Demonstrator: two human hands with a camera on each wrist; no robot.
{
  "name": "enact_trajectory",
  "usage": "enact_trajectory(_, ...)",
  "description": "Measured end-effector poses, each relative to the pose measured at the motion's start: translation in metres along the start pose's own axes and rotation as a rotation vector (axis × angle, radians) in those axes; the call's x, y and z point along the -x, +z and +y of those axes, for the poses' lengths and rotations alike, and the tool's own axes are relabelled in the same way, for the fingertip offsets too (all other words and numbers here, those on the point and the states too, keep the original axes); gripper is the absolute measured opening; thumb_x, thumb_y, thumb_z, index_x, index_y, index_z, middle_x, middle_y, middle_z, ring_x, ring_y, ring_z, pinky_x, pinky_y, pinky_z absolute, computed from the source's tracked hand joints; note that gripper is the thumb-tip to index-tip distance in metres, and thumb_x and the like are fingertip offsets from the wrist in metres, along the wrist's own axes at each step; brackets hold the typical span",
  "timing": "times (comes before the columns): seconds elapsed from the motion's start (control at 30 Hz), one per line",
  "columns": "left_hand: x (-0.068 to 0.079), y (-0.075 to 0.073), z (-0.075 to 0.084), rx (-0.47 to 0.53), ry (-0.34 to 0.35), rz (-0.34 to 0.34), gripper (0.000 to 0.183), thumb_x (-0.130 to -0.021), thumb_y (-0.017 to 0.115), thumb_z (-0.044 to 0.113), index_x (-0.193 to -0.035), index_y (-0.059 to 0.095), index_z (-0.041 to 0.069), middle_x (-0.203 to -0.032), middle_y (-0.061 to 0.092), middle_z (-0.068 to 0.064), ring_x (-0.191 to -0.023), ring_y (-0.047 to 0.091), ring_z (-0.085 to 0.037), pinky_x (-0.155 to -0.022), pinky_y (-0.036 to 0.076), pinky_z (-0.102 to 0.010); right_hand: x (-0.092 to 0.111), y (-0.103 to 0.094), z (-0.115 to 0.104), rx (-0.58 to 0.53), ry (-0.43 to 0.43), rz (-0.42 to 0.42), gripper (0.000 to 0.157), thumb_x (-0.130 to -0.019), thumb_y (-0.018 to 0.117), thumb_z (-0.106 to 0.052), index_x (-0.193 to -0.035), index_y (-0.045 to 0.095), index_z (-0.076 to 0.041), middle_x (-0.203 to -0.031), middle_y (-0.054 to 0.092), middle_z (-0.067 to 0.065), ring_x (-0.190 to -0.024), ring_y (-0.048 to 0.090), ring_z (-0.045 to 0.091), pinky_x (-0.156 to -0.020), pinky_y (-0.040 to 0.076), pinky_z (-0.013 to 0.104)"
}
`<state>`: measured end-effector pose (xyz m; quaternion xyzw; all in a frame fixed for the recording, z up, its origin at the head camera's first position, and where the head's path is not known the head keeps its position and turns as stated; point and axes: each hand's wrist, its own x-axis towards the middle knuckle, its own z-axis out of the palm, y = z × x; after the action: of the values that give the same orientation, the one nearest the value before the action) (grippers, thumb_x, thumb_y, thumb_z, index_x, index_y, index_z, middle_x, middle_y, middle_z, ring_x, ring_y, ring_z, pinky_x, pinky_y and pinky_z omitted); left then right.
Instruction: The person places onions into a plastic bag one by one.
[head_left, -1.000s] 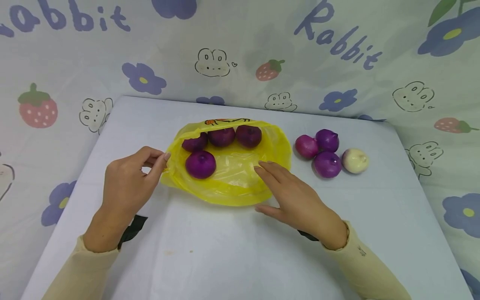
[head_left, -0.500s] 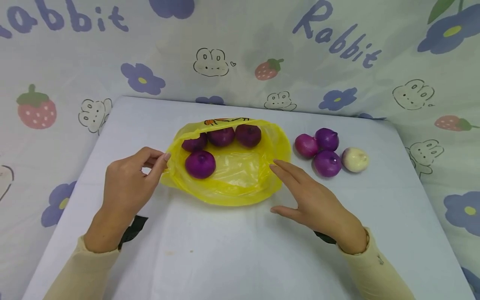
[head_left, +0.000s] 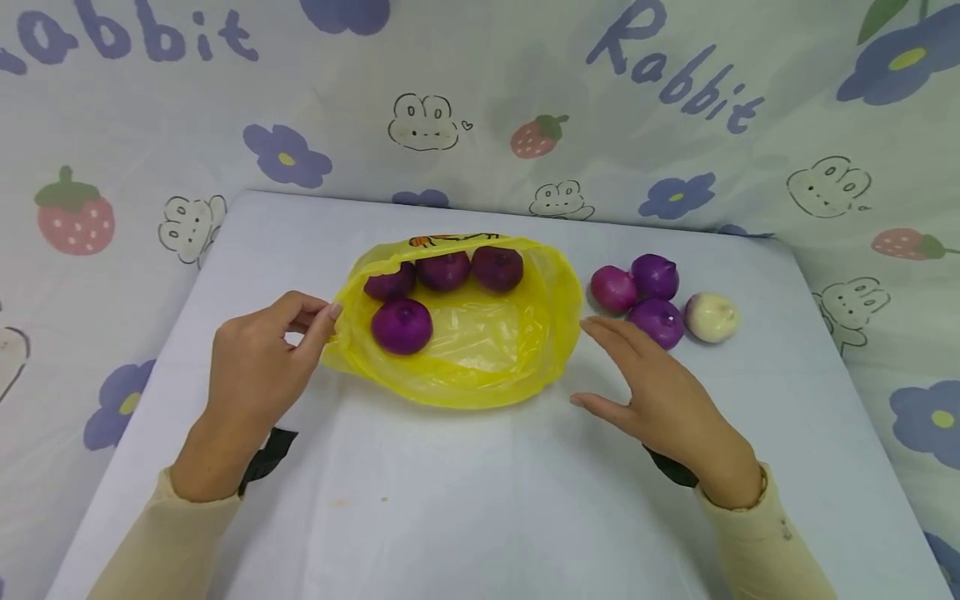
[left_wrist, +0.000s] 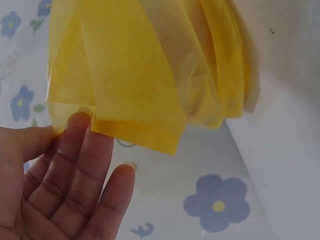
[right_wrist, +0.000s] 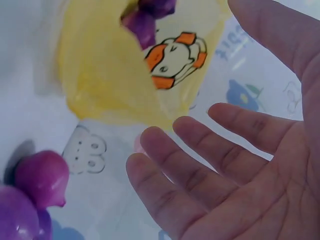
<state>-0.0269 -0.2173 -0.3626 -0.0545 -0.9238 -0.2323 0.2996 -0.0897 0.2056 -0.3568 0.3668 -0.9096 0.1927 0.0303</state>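
A yellow plastic bag (head_left: 480, 396) lies with its mouth spread wide on the table, several purple onions (head_left: 402, 326) inside it toward the left and back. My left hand (head_left: 262, 358) pinches the bag's left edge between thumb and fingers; the left wrist view has the thin yellow film (left_wrist: 132, 75) at the fingertips. Just right of the bag, my right hand (head_left: 667, 396) is held with fingers extended and thumb apart, holding nothing. In the right wrist view its palm (right_wrist: 260, 200) faces the camera, with the bag's printed cartoon (right_wrist: 175, 60) beyond the fingers.
To the bag's right, behind my right hand, three purple onions (head_left: 614, 289) sit clustered beside a pale peeled onion (head_left: 712, 317). The white table (head_left: 450, 517) ends at the back against a cloth (head_left: 480, 67) printed with rabbits, flowers and strawberries.
My right hand has moved right, from over the bag's mouth to outside its right edge, near the loose onions. The left hand keeps its pinch on the bag.
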Motion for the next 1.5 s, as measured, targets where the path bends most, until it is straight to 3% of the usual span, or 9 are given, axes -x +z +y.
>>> enact_trajectory(0.27, 0.002, 0.000, -0.001, 0.000, -0.006, -0.007, 0.011, -0.094, 0.080, 0.011, -0.095, 0.075, 0.002, -0.077, 0.076, -0.004, -0.073, 0.076, -0.026, -0.063, 0.041, -0.009, 0.003, -0.004, 0.020, 0.031, 0.097, 0.005, 0.094, -0.081, 0.094, -0.032, -0.156, 0.045, -0.004, -0.161, 0.042, 0.014, -0.146, 0.042, 0.035, -0.110, 0.043, 0.058)
enact_trajectory(0.6, 0.001, 0.000, 0.000, -0.005, -0.007, -0.001, 0.010, -0.093, 0.080, 0.011, -0.095, 0.075, 0.002, -0.077, 0.076, -0.003, -0.072, 0.076, -0.025, -0.061, 0.043, -0.011, 0.006, -0.006, 0.051, 0.034, 0.233, 0.057, 0.095, -0.081, 0.093, -0.031, -0.156, 0.042, -0.002, -0.159, 0.039, 0.025, -0.145, 0.039, 0.047, -0.106, 0.041, 0.068)
enact_trajectory(1.0, 0.002, 0.000, -0.001, -0.006, -0.018, -0.006, 0.011, -0.093, 0.080, 0.011, -0.095, 0.075, 0.002, -0.077, 0.076, -0.004, -0.073, 0.076, -0.025, -0.063, 0.042, -0.009, 0.004, -0.002, 0.088, -0.011, 0.397, -0.060, 0.101, -0.087, 0.087, -0.039, -0.159, 0.032, 0.004, -0.160, 0.032, 0.032, -0.146, 0.031, 0.053, -0.110, 0.032, 0.072)
enact_trajectory(1.5, 0.000, -0.001, -0.002, 0.003, -0.010, -0.004, 0.010, -0.093, 0.080, 0.011, -0.095, 0.075, 0.003, -0.078, 0.076, -0.003, -0.073, 0.076, -0.025, -0.063, 0.043, -0.009, 0.003, 0.007, 0.113, -0.099, 0.461, -0.076, 0.092, -0.091, 0.084, -0.029, -0.155, 0.031, 0.013, -0.153, 0.035, 0.039, -0.142, 0.034, 0.056, -0.112, 0.031, 0.070)
